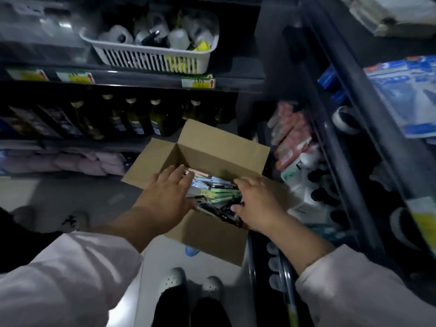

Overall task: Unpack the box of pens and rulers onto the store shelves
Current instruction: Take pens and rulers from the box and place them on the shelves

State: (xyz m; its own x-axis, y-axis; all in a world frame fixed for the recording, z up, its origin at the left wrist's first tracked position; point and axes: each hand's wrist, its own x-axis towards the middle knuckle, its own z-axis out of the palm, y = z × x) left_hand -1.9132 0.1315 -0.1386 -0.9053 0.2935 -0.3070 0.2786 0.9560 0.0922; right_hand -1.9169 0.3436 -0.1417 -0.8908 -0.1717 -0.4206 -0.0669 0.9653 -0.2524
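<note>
your right hand (258, 204) is the nearer one to the load, fingers curled down over the right end of the packets of pens and rulers (213, 192), though you cannot tell whether it has closed on any. your left hand (168, 194) lies open and flat, fingers spread, resting on their left end. the packets sit directly between and under both hands, inside the open cardboard box (219, 147) on the floor, their long axis running left to right across it. they look like slim pastel sleeves, green, blue and pink, piled loosely and blurred. beyond the box, the store shelves (151, 77) stand well apart.
</note>
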